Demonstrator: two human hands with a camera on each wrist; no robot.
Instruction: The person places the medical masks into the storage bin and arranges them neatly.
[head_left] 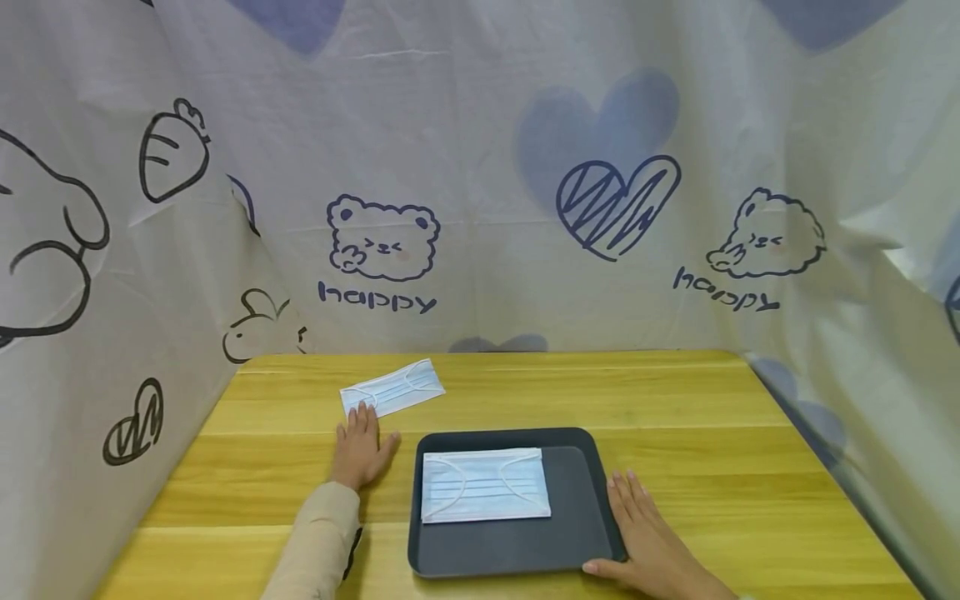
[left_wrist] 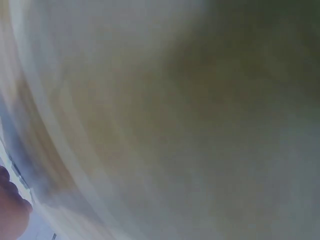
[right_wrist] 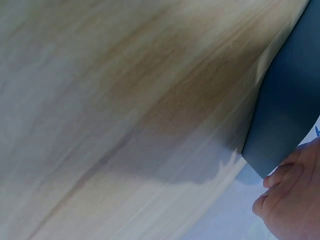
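My left hand (head_left: 360,451) lies with fingers extended, its fingertips on the near left corner of a light blue face mask (head_left: 397,387) with white ear loops. A second face mask (head_left: 486,487) lies flat in the left part of a dark grey tray (head_left: 517,550). At the tray's right side, my right hand (head_left: 651,542) has its fingers straight along the rim and its thumb at the near right corner. In the right wrist view, the right hand (right_wrist: 295,195) touches the tray's outer wall (right_wrist: 285,110). Only a bit of the left hand (left_wrist: 12,212) shows in the left wrist view.
A yellow wood-grain table (head_left: 675,400) carries the tray and masks. Behind it and along both sides hangs a pale curtain (head_left: 480,250) printed with hearts, bears and the word "happy".
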